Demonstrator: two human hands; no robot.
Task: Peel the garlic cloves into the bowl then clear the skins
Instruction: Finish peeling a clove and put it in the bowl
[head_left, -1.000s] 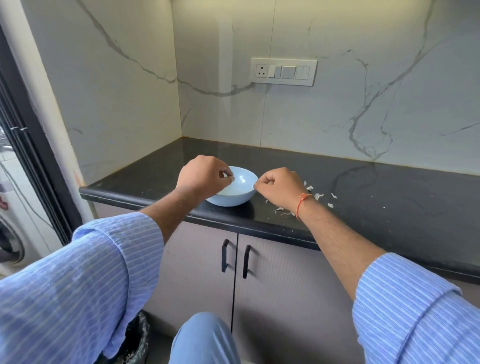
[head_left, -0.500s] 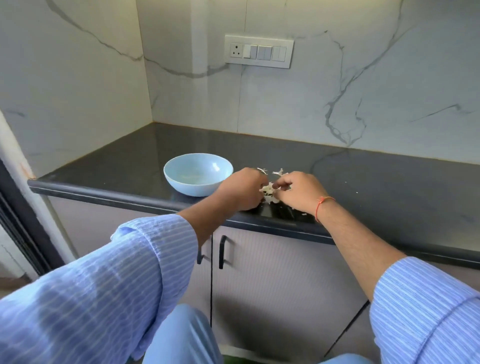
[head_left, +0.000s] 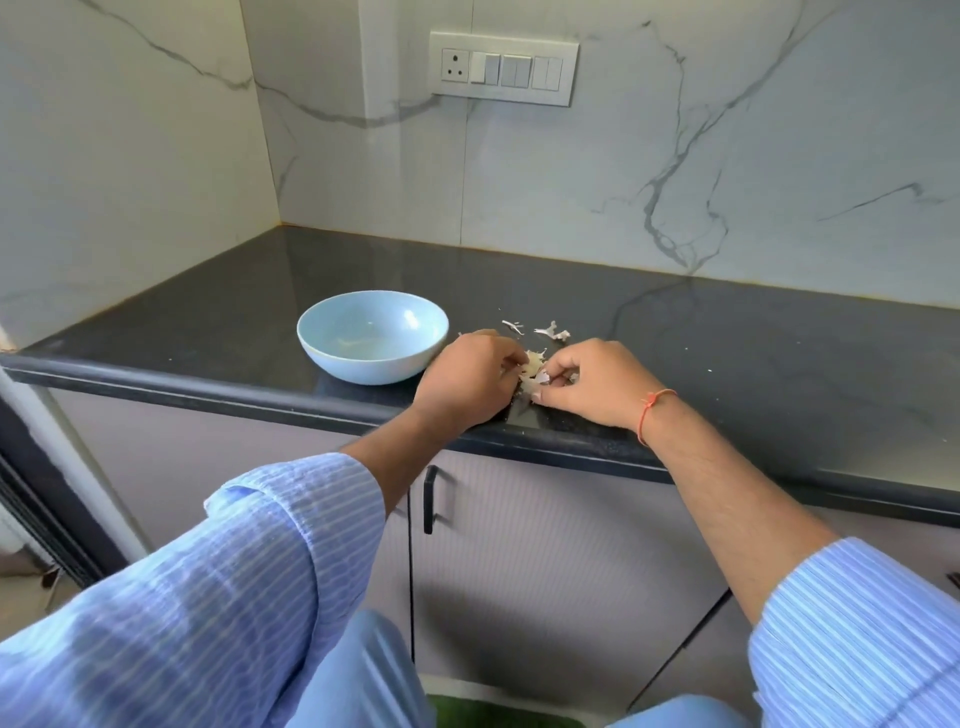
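A pale blue bowl (head_left: 372, 335) stands on the black counter (head_left: 753, 358) near its front edge, with pale peeled cloves lying in its bottom. Right of the bowl, my left hand (head_left: 470, 379) and my right hand (head_left: 597, 382) cup a small heap of papery garlic skins (head_left: 535, 370) between their fingertips. Both hands rest on the counter with curled fingers touching the heap. Two loose skin scraps (head_left: 553, 331) lie just beyond the hands. A red thread circles my right wrist.
Marble walls meet in a corner behind the counter, with a switch panel (head_left: 504, 67) on the back wall. Grey cabinet doors with a black handle (head_left: 429, 499) sit under the counter edge. A dark frame stands at the far left.
My left hand left the bowl and joined the right hand at the skins. Both hands have drawn the scattered skins into a heap. My view has shifted right and down.
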